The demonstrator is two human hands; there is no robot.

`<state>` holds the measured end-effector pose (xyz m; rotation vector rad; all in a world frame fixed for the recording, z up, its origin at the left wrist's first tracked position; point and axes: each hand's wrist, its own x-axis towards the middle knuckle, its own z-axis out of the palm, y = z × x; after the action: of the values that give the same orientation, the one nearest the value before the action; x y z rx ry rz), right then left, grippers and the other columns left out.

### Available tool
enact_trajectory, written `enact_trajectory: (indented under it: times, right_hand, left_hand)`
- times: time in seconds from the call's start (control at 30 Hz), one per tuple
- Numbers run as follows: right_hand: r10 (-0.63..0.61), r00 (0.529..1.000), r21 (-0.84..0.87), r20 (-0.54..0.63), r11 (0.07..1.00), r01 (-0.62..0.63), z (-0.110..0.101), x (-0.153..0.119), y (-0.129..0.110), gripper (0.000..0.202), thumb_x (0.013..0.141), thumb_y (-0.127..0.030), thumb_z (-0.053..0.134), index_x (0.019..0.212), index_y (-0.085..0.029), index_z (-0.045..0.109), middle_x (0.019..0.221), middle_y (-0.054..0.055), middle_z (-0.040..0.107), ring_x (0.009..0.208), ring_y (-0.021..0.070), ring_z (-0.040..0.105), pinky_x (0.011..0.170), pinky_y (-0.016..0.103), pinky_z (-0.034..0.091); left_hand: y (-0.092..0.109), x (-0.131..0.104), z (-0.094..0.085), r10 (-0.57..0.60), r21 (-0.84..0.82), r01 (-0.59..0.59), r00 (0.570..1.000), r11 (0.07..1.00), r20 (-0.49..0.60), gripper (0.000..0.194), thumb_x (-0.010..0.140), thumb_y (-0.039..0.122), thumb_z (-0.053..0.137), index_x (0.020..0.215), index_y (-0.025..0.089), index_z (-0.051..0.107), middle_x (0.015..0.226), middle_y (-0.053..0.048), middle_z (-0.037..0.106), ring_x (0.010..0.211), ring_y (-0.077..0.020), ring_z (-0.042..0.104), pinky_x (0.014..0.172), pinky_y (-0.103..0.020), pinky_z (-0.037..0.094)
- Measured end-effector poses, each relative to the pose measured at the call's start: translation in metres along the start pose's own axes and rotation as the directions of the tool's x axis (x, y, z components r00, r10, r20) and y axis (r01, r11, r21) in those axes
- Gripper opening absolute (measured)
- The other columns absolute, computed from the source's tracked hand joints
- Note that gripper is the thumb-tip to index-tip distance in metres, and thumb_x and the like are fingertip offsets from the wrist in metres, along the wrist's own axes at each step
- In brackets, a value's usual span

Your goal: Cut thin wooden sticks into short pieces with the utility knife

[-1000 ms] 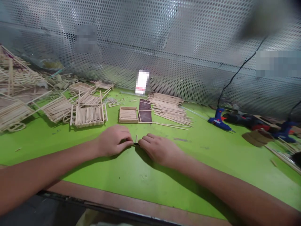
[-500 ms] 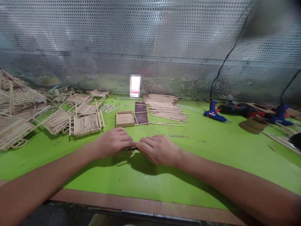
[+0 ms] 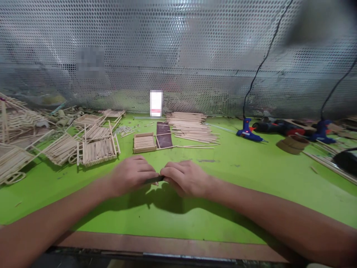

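L hand [image 3: 133, 175] now nearer R hand [image 3: 186, 178] (dk. strip [image 3: 153, 180] more visible)

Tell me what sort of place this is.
Probably a small craft workshop, judging by the blue glue gun, the pile of thin sticks and the stick-built model.

Worn on the head, looks out from above and just behind the near edge of the green table [image 3: 251, 163]. Faces forward and down across the table, as far as the perforated metal sheet [image 3: 134, 33] rising beyond its far edge. Sits near enough to catch both forearms [image 3: 264, 212] reaching in over the table's near edge, with left hand [image 3: 131, 176] and right hand [image 3: 189, 178] centred above its nearer half. Sweeps wide, taking in a dark strip below the table's near edge.
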<state>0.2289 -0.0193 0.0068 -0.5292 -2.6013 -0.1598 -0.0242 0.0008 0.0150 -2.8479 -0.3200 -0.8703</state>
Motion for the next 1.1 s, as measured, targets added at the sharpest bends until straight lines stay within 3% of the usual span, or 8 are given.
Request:
enact_trajectory:
  times: [0.1, 0.23, 0.3, 0.43, 0.57, 0.7, 0.87, 1.1]
  right_hand:
    - [0.009, 0.999, 0.112, -0.054, 0.994, -0.003, -0.004, -0.001, 0.001, 0.024, 0.112, -0.024, 0.026, 0.116, -0.019, 0.049, 0.084, 0.003, 0.063, 0.063, 0.0143, 0.052, 0.055, 0.027, 0.036]
    - [0.215, 0.959, 0.205, -0.186, 0.963, -0.176, -0.012, -0.001, 0.013, 0.025, 0.113, -0.030, 0.025, 0.111, -0.020, 0.047, 0.084, 0.003, 0.061, 0.062, 0.0146, 0.050, 0.059, 0.029, 0.040]
    - [0.259, 0.961, 0.107, -0.099, 0.963, -0.249, -0.014, 0.000, 0.023, 0.027, 0.112, -0.032, 0.028, 0.114, -0.018, 0.050, 0.090, 0.006, 0.064, 0.063, 0.0145, 0.050, 0.057, 0.028, 0.037]
    - [0.418, 0.894, -0.163, 0.163, 0.905, -0.393, -0.010, 0.002, 0.043, 0.029, 0.111, -0.029, 0.034, 0.111, -0.016, 0.060, 0.093, 0.006, 0.067, 0.062, 0.0146, 0.051, 0.053, 0.027, 0.027]
    - [0.481, 0.827, -0.214, 0.291, 0.875, -0.434, -0.004, 0.002, 0.055, 0.028, 0.110, -0.030, 0.041, 0.109, -0.016, 0.066, 0.095, 0.007, 0.071, 0.072, 0.0179, 0.060, 0.058, 0.028, 0.034]
    - [0.435, 0.859, -0.197, 0.269, 0.898, -0.393, -0.004, 0.002, 0.054, 0.025, 0.108, -0.029, 0.047, 0.112, -0.014, 0.067, 0.106, 0.010, 0.073, 0.091, 0.0235, 0.063, 0.076, 0.034, 0.045]
    - [0.330, 0.919, 0.050, 0.218, 0.936, -0.348, -0.012, 0.008, 0.026, 0.026, 0.102, -0.029, 0.057, 0.123, -0.016, 0.064, 0.120, 0.012, 0.069, 0.111, 0.0274, 0.061, 0.099, 0.045, 0.046]
    - [0.361, 0.907, 0.555, 0.217, 0.718, -0.419, -0.008, 0.015, -0.008, 0.029, 0.108, -0.043, 0.046, 0.097, -0.019, 0.058, 0.086, 0.003, 0.063, 0.075, 0.0170, 0.055, 0.068, 0.029, 0.042]
  left_hand:
    - [0.007, 0.002, -0.001, 0.052, -0.021, -0.051, 0.999, 0.998, 0.014, 0.014, 0.106, 0.022, 0.058, 0.101, 0.018, 0.071, 0.091, -0.002, 0.079, 0.076, -0.0146, 0.068, 0.075, -0.031, 0.047]
    - [0.016, 0.002, 0.002, 0.109, -0.084, -0.102, 0.990, 0.991, 0.094, 0.021, 0.106, 0.033, 0.059, 0.094, 0.020, 0.071, 0.090, -0.001, 0.076, 0.072, -0.0135, 0.063, 0.072, -0.031, 0.044]
    - [0.017, 0.000, 0.003, 0.074, -0.056, -0.070, 0.994, 0.996, 0.077, 0.021, 0.106, 0.036, 0.059, 0.097, 0.022, 0.073, 0.090, -0.003, 0.073, 0.073, -0.0143, 0.061, 0.071, -0.030, 0.044]
    - [0.011, -0.003, 0.003, -0.114, -0.139, 0.110, 0.993, 0.984, -0.023, 0.024, 0.107, 0.033, 0.056, 0.109, 0.022, 0.077, 0.082, -0.005, 0.068, 0.072, -0.0152, 0.060, 0.065, -0.028, 0.048]
    - [0.006, -0.005, -0.001, -0.420, -0.480, 0.372, 0.907, 0.794, 0.009, 0.025, 0.107, 0.036, 0.057, 0.112, 0.023, 0.079, 0.086, -0.004, 0.076, 0.073, -0.0130, 0.069, 0.060, -0.023, 0.057]
    - [0.005, -0.001, -0.007, -0.543, -0.573, 0.477, 0.837, 0.666, 0.066, 0.021, 0.101, 0.039, 0.068, 0.112, 0.028, 0.081, 0.095, -0.004, 0.081, 0.083, -0.0152, 0.076, 0.070, -0.027, 0.065]
    - [0.008, 0.002, -0.009, -0.569, -0.590, 0.514, 0.815, 0.622, 0.110, 0.025, 0.097, 0.046, 0.070, 0.113, 0.029, 0.081, 0.098, -0.005, 0.081, 0.084, -0.0173, 0.076, 0.070, -0.030, 0.066]
    - [0.008, 0.001, -0.003, -0.478, -0.579, 0.459, 0.868, 0.673, 0.133, 0.032, 0.103, 0.046, 0.062, 0.124, 0.027, 0.077, 0.090, -0.006, 0.074, 0.074, -0.0133, 0.068, 0.060, -0.024, 0.056]
